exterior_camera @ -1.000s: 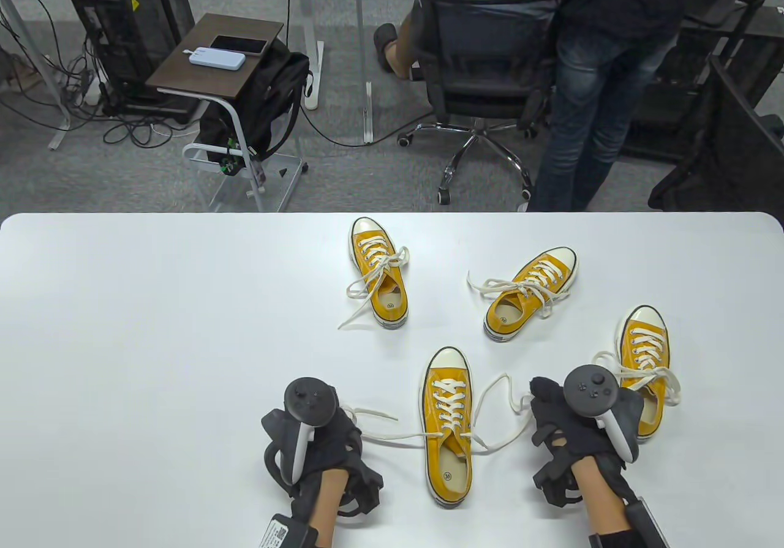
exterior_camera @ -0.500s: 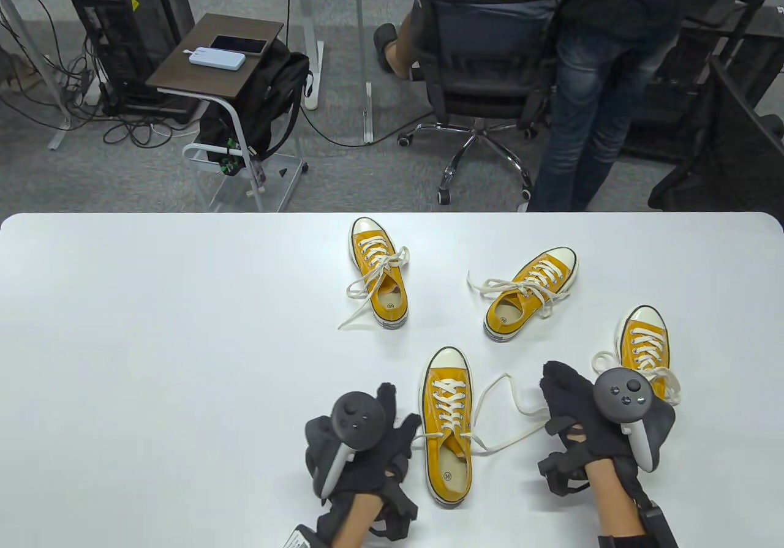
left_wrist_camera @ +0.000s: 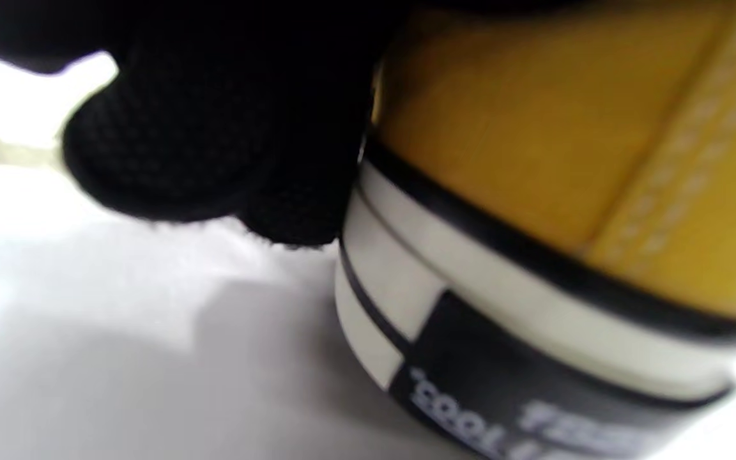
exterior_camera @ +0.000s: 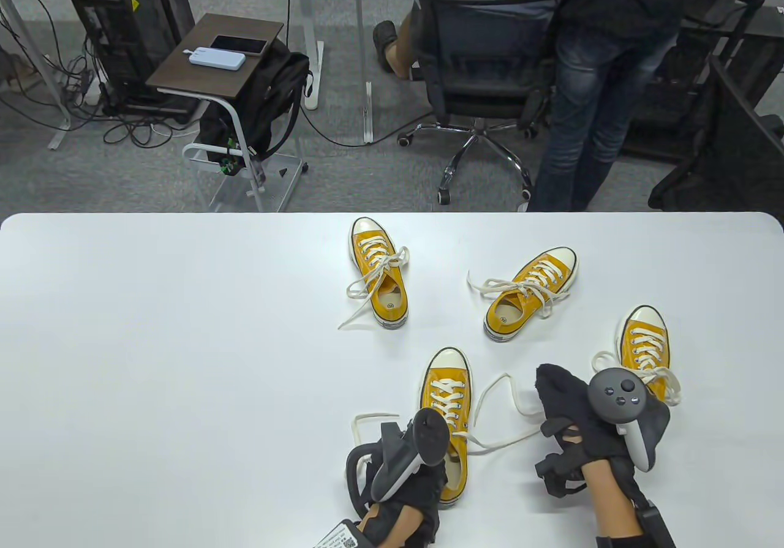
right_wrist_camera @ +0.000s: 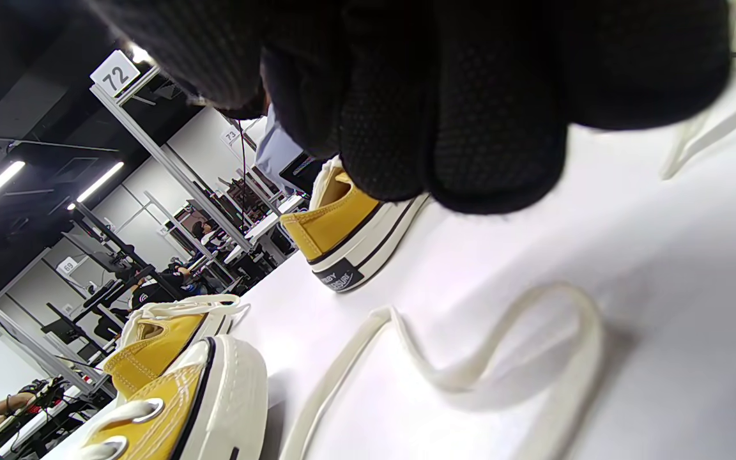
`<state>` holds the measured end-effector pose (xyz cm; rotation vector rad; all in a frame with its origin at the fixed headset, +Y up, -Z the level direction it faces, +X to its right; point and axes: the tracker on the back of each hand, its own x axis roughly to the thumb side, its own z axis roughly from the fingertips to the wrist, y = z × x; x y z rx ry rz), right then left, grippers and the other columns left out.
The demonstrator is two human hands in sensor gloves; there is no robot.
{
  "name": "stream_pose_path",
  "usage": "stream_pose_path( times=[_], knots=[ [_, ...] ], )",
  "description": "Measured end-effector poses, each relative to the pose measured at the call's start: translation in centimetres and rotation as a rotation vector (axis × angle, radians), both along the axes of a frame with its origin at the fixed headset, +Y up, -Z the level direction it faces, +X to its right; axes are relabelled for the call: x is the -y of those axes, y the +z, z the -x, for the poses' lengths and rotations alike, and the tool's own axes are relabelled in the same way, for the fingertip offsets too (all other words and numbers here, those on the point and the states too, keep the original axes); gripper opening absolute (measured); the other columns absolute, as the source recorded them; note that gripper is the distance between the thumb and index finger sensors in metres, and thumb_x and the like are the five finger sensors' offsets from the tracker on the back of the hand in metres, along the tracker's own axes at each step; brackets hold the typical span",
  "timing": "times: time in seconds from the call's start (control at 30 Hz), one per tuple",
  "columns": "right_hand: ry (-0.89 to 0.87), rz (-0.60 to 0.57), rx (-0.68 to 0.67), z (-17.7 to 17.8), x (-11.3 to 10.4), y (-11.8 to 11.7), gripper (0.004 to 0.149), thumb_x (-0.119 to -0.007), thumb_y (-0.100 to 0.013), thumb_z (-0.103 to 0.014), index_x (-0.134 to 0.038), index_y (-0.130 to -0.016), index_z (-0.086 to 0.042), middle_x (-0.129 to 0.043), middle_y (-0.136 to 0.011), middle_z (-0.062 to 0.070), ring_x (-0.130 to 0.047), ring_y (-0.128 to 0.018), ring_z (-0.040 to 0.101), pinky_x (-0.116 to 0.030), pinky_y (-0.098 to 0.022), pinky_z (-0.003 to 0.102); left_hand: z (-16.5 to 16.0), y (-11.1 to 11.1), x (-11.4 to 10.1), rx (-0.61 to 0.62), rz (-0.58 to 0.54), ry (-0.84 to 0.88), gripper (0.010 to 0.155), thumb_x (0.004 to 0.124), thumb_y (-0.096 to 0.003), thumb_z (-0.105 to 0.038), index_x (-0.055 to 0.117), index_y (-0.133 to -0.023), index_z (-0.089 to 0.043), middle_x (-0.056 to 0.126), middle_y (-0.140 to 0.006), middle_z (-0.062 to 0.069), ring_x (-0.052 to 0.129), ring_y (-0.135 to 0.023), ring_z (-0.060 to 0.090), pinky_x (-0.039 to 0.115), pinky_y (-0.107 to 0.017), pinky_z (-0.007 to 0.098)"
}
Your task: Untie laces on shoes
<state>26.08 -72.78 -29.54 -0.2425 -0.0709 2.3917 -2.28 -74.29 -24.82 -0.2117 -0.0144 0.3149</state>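
Yellow canvas shoe with glossy white rubber sole, woven cotton laces, smooth matt table.

White, smooth-topped bench with rounded far corners. Four yellow canvas low-top sneakers with cream rubber toe caps on it. Far-centre sneaker, laces loose, one end trailing left on bench. Right of it, angled sneaker, laces loose. Far-right sneaker, loops beside it. Nearest sneaker, cream flat laces undone, sprawled over bench on both sides. Gloved left hand at its heel.
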Motion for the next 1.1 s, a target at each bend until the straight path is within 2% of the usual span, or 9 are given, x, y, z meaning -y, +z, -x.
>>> stream_pose_path(
  times=[0.1, 0.27, 0.5, 0.7, 0.8, 0.87, 1.1],
  knots=[
    [0.002, -0.001, 0.004, 0.0, 0.0, 0.0, 0.049, -0.076, -0.048, -0.041, -0.081, -0.088, -0.013, -0.094, -0.077, 0.021, -0.098, -0.046, 0.039, -0.081, -0.034, 0.055, 1.5, 0.0, -1.1, -0.037, 0.002, 0.088, 0.055, 0.073, -0.0505, -0.037, 0.08, -0.097, -0.008, 0.108, -0.051, 0.007, 0.107, -0.026, 0.024, 0.09, -0.017, 0.038],
    [0.026, -0.006, 0.001, 0.2, -0.1, 0.0, 0.049, -0.076, -0.048, -0.041, -0.081, -0.088, -0.013, -0.094, -0.077, 0.021, -0.098, -0.046, 0.039, -0.081, -0.034, 0.055, 5.2, -0.5, -4.4, -0.108, -0.108, 0.134, 0.055, 0.073, -0.0508, -0.037, 0.08, -0.098, -0.008, 0.108, -0.052, 0.008, 0.106, -0.027, 0.026, 0.09, -0.019, 0.039],
    [0.063, -0.012, -0.007, 0.7, -0.1, 0.1, 0.048, -0.076, -0.048, -0.041, -0.082, -0.088, -0.013, -0.094, -0.077, 0.02, -0.098, -0.046, 0.039, -0.082, -0.034, 0.055, 13.5, -2.5, -10.4, -0.265, -0.192, 0.156, 0.055, 0.073, -0.0513, -0.036, 0.079, -0.099, -0.009, 0.107, -0.054, 0.009, 0.105, -0.03, 0.028, 0.088, -0.021, 0.041],
    [0.092, -0.009, -0.012, 1.3, 0.0, 0.0, 0.048, -0.076, -0.048, -0.041, -0.082, -0.088, -0.013, -0.094, -0.077, 0.021, -0.099, -0.046, 0.039, -0.082, -0.034, 0.055, 19.7, -5.0, -13.9, -0.401, -0.235, 0.117, 0.055, 0.074, -0.0516, -0.036, 0.079, -0.099, -0.009, 0.106, -0.055, 0.01, 0.103, -0.032, 0.03, 0.087, -0.023, 0.042],
    [0.103, 0.0, -0.011, 1.6, 0.2, -0.1, 0.048, -0.075, -0.048, -0.041, -0.082, -0.087, -0.014, -0.094, -0.077, 0.021, -0.098, -0.046, 0.039, -0.082, -0.034, 0.055, 21.8, -7.0, -14.3, -0.456, -0.213, 0.103, 0.055, 0.074, -0.0517, -0.035, 0.078, -0.099, -0.008, 0.106, -0.056, 0.011, 0.103, -0.033, 0.031, 0.087, -0.024, 0.043],
    [0.115, 0.003, -0.009, 1.7, 0.2, -0.1, 0.048, -0.076, -0.048, -0.041, -0.082, -0.087, -0.014, -0.094, -0.077, 0.021, -0.098, -0.046, 0.039, -0.082, -0.034, 0.055, 23.1, -8.8, -13.7, -0.489, -0.188, 0.086, 0.055, 0.074, -0.0518, -0.035, 0.079, -0.1, -0.009, 0.106, -0.056, 0.012, 0.103, -0.034, 0.032, 0.087, -0.025, 0.044],
    [0.148, 0.011, -0.002, 1.9, 0.3, -0.3, 0.048, -0.075, -0.048, -0.041, -0.082, -0.087, -0.014, -0.094, -0.077, 0.021, -0.098, -0.046, 0.039, -0.081, -0.034, 0.055, 25.1, -14.5, -8.3, -0.559, -0.08, 0.081, 0.054, 0.075, -0.0519, -0.035, 0.079, -0.099, -0.011, 0.105, -0.058, 0.012, 0.102, -0.036, 0.033, 0.086, -0.028, 0.045]
  ],
)
